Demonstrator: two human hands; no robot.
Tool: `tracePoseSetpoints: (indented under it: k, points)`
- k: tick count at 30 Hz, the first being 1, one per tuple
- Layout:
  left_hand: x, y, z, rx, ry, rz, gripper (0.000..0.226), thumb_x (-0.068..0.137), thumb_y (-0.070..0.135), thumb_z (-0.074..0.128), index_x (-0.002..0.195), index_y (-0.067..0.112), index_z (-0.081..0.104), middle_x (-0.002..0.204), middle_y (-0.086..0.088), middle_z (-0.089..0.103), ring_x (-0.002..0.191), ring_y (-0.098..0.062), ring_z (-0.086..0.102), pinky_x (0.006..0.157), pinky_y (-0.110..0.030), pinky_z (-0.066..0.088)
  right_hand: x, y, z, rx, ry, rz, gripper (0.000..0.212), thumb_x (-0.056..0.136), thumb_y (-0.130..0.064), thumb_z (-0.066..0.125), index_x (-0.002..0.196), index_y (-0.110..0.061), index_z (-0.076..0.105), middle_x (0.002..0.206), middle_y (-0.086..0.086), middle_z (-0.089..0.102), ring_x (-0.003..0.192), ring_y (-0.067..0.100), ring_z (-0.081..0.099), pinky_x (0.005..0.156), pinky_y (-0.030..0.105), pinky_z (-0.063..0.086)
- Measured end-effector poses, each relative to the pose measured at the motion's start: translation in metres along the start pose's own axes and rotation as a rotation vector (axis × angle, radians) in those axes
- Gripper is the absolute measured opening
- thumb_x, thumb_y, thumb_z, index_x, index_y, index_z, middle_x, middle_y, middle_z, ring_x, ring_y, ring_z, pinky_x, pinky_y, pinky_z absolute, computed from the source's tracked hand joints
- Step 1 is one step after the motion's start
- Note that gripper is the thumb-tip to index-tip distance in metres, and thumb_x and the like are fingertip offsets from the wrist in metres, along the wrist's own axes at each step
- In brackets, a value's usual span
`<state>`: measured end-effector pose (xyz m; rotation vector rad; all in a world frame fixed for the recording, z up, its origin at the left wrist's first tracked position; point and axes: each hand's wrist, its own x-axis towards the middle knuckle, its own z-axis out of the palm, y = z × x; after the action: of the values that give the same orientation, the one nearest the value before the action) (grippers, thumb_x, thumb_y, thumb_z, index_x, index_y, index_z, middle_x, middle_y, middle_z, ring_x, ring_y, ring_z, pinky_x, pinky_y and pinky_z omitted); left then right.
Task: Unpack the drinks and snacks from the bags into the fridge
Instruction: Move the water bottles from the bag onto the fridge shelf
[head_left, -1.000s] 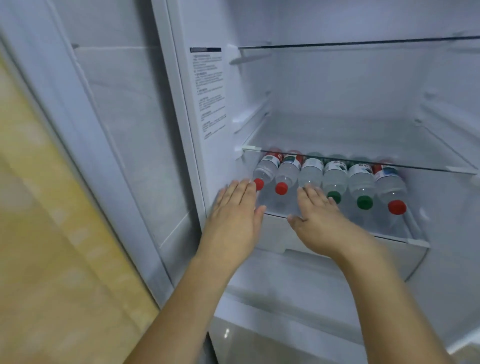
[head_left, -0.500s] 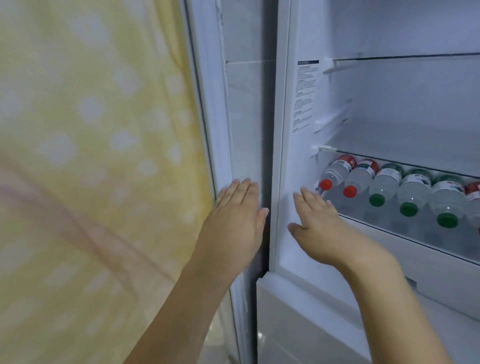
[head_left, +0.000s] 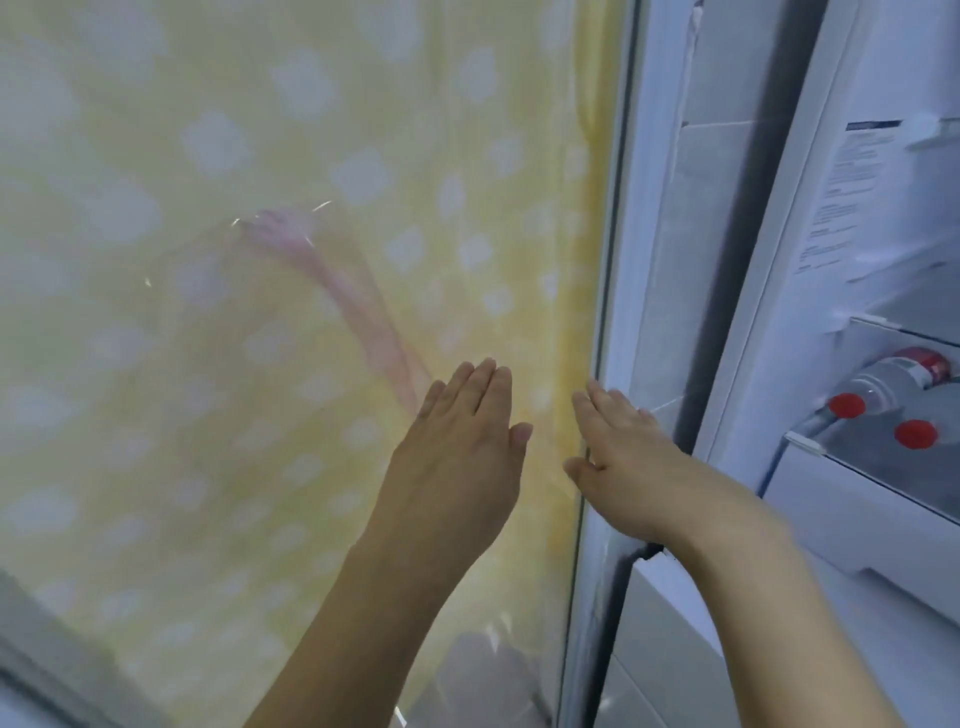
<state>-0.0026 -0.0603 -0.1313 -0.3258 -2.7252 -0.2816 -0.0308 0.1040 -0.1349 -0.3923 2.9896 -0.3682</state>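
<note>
The open fridge (head_left: 753, 260) fills the right edge of the view, white inside. Two clear bottles with red caps (head_left: 917, 434) lie on their sides on a shelf at the far right; the rest of the row is cut off by the frame. My left hand (head_left: 457, 457) is held flat with straight fingers in front of the yellow cloth, holding nothing. My right hand (head_left: 618, 462) is also flat and empty, at the edge of the fridge door (head_left: 608, 312). No bags are in view.
A yellow cloth with pale spots (head_left: 234, 260) covers most of the left and middle, with a pink streak across it. A white drawer front (head_left: 857, 514) sits below the bottle shelf. A printed label (head_left: 841, 192) is stuck on the fridge's inner wall.
My view has swung left: the fridge interior and bottle row slid to the right edge and the yellow cloth now fills the frame. Both hands stay flat and empty, now left of the shelf.
</note>
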Motion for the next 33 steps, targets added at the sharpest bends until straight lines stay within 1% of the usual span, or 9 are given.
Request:
tracePoseSetpoints:
  k: [6,10,13,22,25,29,31,33]
  points:
    - [-0.027,-0.016,-0.016,0.068,-0.011,-0.103,0.058,0.105,0.041,0.022,0.156,0.018,0.007,0.164,0.003,0.006,0.150,-0.010,0.000,0.119,-0.025,-0.004,0.005,-0.032,0.007,-0.031,-0.046,-0.103,0.068,0.105,-0.032,0.031,0.154,-0.016,-0.013,0.159,0.001,-0.024,0.148,0.018,-0.018,0.118,0.034,-0.008]
    - [-0.049,-0.030,-0.029,0.099,-0.008,-0.174,0.058,0.105,0.041,0.020,0.156,0.018,0.005,0.164,0.004,0.002,0.150,-0.010,-0.003,0.119,-0.025,-0.005,0.004,-0.056,0.012,-0.056,-0.044,-0.157,0.068,0.105,-0.033,0.030,0.153,-0.014,-0.014,0.159,0.003,-0.023,0.148,0.019,-0.017,0.118,0.034,-0.007]
    - [-0.068,-0.044,-0.043,0.122,-0.023,-0.223,0.059,0.105,0.041,0.021,0.156,0.018,0.003,0.164,0.004,0.000,0.150,-0.010,-0.004,0.120,-0.026,-0.005,0.000,-0.079,0.015,-0.066,-0.058,-0.197,0.068,0.105,-0.034,0.030,0.153,-0.012,-0.012,0.160,0.004,-0.022,0.148,0.019,-0.015,0.119,0.035,-0.006]
    - [-0.132,-0.089,-0.080,0.155,0.022,-0.393,0.059,0.105,0.041,0.021,0.157,0.018,0.004,0.164,0.002,0.002,0.150,-0.011,-0.002,0.121,-0.028,-0.002,-0.024,-0.157,0.029,-0.085,-0.110,-0.360,0.068,0.105,-0.033,0.030,0.154,-0.012,-0.013,0.160,0.003,-0.023,0.148,0.018,-0.016,0.120,0.034,-0.005]
    - [-0.154,-0.102,-0.093,0.173,0.057,-0.439,0.059,0.105,0.040,0.024,0.156,0.016,0.007,0.164,0.000,0.005,0.151,-0.013,0.001,0.120,-0.028,-0.002,-0.033,-0.183,0.033,-0.078,-0.115,-0.418,0.068,0.105,-0.033,0.029,0.154,-0.012,-0.013,0.160,0.003,-0.023,0.148,0.017,-0.017,0.120,0.033,-0.007]
    - [-0.185,-0.115,-0.113,0.187,0.115,-0.508,0.058,0.104,0.036,0.032,0.155,0.011,0.018,0.162,-0.004,0.017,0.150,-0.018,0.012,0.120,-0.032,0.008,-0.048,-0.214,0.037,-0.070,-0.130,-0.497,0.068,0.105,-0.034,0.028,0.153,-0.014,-0.015,0.159,0.001,-0.025,0.148,0.015,-0.018,0.120,0.033,-0.008]
    - [-0.199,-0.121,-0.123,0.198,0.128,-0.542,0.058,0.104,0.035,0.033,0.154,0.010,0.019,0.162,-0.005,0.019,0.150,-0.020,0.013,0.121,-0.033,0.007,-0.056,-0.230,0.038,-0.080,-0.132,-0.542,0.068,0.105,-0.035,0.028,0.153,-0.015,-0.015,0.159,0.000,-0.026,0.147,0.014,-0.019,0.120,0.032,-0.009]
    - [-0.215,-0.129,-0.132,0.221,0.131,-0.593,0.058,0.104,0.035,0.031,0.154,0.011,0.017,0.162,-0.004,0.016,0.150,-0.019,0.010,0.121,-0.032,0.005,-0.064,-0.248,0.040,-0.082,-0.136,-0.592,0.068,0.105,-0.036,0.028,0.154,-0.015,-0.014,0.159,0.001,-0.026,0.147,0.015,-0.020,0.119,0.032,-0.010]
